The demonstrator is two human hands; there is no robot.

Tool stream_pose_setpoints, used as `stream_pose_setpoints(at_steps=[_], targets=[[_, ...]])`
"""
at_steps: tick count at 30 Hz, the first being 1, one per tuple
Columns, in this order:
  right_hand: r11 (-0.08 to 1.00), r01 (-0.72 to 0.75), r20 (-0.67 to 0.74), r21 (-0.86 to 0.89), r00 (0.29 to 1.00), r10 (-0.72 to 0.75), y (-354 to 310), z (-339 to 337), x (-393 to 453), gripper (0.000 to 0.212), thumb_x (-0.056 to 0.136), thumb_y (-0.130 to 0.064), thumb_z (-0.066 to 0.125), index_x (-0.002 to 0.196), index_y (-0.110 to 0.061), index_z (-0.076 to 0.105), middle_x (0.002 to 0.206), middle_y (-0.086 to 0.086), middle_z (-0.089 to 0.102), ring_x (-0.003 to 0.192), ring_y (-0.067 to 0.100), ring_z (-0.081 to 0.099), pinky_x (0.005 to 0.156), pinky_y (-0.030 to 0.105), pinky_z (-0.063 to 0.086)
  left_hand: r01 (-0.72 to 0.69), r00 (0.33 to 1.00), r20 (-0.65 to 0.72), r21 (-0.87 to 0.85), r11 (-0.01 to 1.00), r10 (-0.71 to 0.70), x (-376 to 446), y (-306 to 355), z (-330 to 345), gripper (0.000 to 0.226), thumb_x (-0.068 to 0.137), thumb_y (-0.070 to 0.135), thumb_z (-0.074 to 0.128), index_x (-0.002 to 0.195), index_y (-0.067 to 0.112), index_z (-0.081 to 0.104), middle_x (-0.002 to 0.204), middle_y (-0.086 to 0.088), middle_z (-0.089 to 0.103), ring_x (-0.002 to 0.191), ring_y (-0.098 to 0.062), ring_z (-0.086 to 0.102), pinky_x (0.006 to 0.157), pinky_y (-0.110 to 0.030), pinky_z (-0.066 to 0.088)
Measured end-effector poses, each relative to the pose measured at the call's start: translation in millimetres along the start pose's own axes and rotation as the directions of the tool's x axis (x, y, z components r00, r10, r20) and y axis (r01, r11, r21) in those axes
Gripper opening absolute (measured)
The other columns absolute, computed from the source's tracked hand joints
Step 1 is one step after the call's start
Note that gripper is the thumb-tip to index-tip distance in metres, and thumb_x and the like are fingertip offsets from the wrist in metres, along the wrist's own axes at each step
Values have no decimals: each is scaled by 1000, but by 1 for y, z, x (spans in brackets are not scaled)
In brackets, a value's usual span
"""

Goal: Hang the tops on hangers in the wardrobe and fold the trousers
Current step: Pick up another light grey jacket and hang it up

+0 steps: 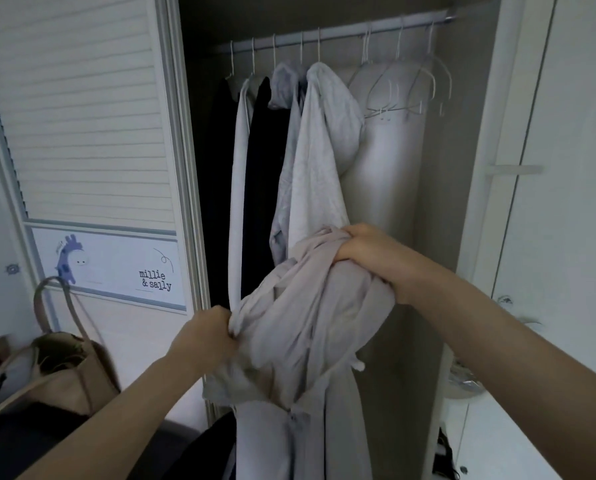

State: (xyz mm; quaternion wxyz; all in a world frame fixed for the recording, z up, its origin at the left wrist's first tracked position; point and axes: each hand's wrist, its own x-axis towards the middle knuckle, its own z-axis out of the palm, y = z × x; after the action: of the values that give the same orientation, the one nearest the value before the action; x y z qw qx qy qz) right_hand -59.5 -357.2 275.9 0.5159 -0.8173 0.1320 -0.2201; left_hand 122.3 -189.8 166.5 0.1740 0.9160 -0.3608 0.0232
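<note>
Both hands clamp a bunched pale beige garment [310,313] before the open wardrobe [438,188]: left hand [210,336] pinches its left edge, right hand [369,252] grips its top. Clothes and empty wire hangers [407,88] hang on the far rail [338,32]; a tan tote bag [71,362] sits near left.

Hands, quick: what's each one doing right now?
Left hand: closed, gripping the pale garment at its left edge.
Right hand: closed, gripping the same garment's bunched top.
</note>
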Motion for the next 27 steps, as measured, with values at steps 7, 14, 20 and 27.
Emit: stream_pose_setpoints(at_steps=[7, 14, 20, 27], targets=[[988, -136, -131, -79, 983, 125, 29, -30, 25, 11, 68, -17, 72, 79, -12, 72, 73, 5, 74, 67, 14, 71, 53, 22, 55, 482, 869, 492, -809, 336, -61, -2, -22, -15, 22, 95, -8, 43, 94, -9, 65, 80, -22, 72, 63, -28, 72, 53, -34, 59], [826, -239, -313, -510, 946, 81, 96, -42, 45, 17, 77, -21, 71, 93, -18, 68, 96, 3, 68, 98, 22, 63, 84, 28, 49, 476, 879, 473, -878, 43, -65, 18, -3, -48, 24, 93, 16, 50, 97, 1, 68, 88, -19, 73, 67, -31, 72, 58, -43, 60], [757, -138, 55, -639, 973, 223, 95, -31, 75, 34, 77, -29, 74, 108, -17, 66, 106, 2, 67, 91, 11, 62, 73, 18, 49, 261, 963, 268, -899, -352, 31, 59, 23, -71, 57, 98, 26, 43, 58, 1, 75, 75, -15, 74, 83, -28, 69, 90, -44, 45], [869, 66, -257, -491, 942, -216, -1, -58, 164, 22, 88, -26, 62, 108, -18, 66, 98, -3, 63, 88, 12, 59, 67, 15, 44, 168, 978, 116, -932, -320, 175, 103, 39, -96, 37, 76, 31, 68, 100, 4, 76, 117, -15, 69, 101, -30, 68, 78, -47, 59]])
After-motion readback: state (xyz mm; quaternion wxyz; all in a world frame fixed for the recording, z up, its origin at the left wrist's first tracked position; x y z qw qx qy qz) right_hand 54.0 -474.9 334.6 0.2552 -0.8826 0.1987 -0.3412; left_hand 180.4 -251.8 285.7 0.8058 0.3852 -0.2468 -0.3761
